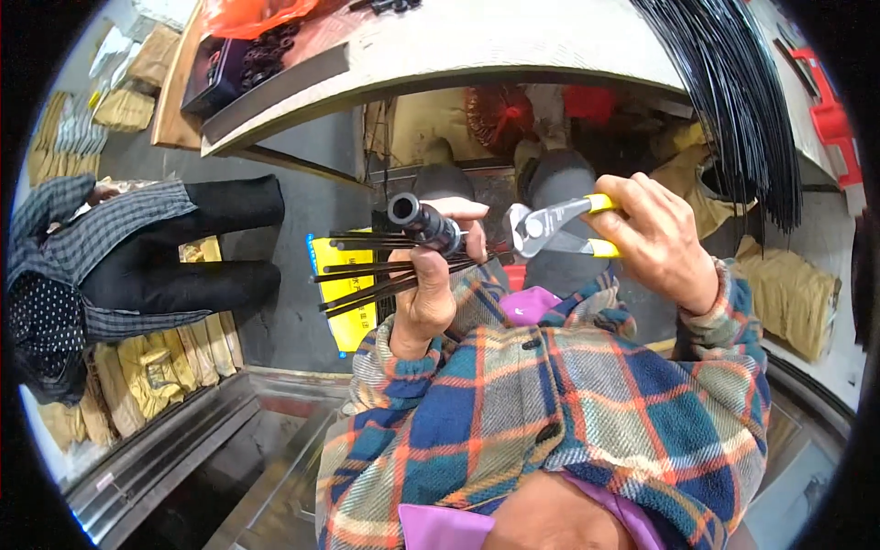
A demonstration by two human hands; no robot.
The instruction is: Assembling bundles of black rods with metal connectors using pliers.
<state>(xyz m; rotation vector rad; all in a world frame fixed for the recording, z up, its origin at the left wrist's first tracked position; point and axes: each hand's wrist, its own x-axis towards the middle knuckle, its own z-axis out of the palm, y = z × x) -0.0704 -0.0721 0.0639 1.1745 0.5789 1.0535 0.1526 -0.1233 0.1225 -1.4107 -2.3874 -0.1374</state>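
Observation:
My left hand (426, 298) is closed around a black tubular hub (420, 220), its open round end tilted up. Several thin black rods (359, 269) fan out from that grip to the left. In my right hand (655, 240) is a pair of end-cutting pliers (548, 224) with yellow handle grips. The handles stand somewhat apart, and the metal jaws face the hub from its right, with a small gap between them. My left fingers partly hide where the rods meet the hub.
A pale worktop (513, 41) curves across in front of me. A thick bundle of black rods (742, 110) hangs over its right side, near red plastic bins (832, 128). Yellow sacking (353, 302) lies left of my hands. Another person (137, 257) sits at the left.

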